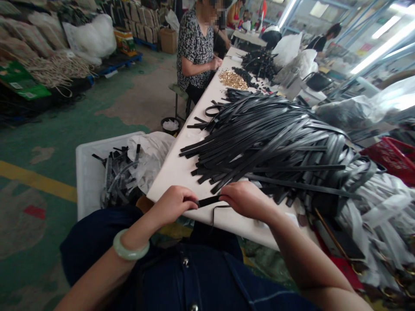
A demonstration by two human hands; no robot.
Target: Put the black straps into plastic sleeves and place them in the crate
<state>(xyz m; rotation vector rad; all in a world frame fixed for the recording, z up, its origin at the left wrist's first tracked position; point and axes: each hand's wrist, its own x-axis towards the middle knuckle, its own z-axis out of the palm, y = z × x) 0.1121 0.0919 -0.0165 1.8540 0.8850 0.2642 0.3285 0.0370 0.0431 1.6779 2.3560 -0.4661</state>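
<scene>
Between my two hands a black strap [209, 201] is stretched over the near edge of the white table [168, 177]. The fingers of my left hand [173, 204] are closed on its left end, and a pale green bangle [130, 245] circles that wrist. My right hand [245, 199] pinches the strap at the right, knuckles up, with its fingertips partly hidden. A thin dark strip [214, 216] hangs below the right fingers. Just beyond my hands lies a big pile of black straps [259, 138], their cut ends pointing toward me and to the left.
At the left of the table stands a white bin [92, 151] holding black strips and clear plastic. A person [196, 56] sits along the far left side, near a heap of gold-coloured small parts [232, 80]. Plastic-wrapped straps [379, 216] and a red crate [392, 157] are at right.
</scene>
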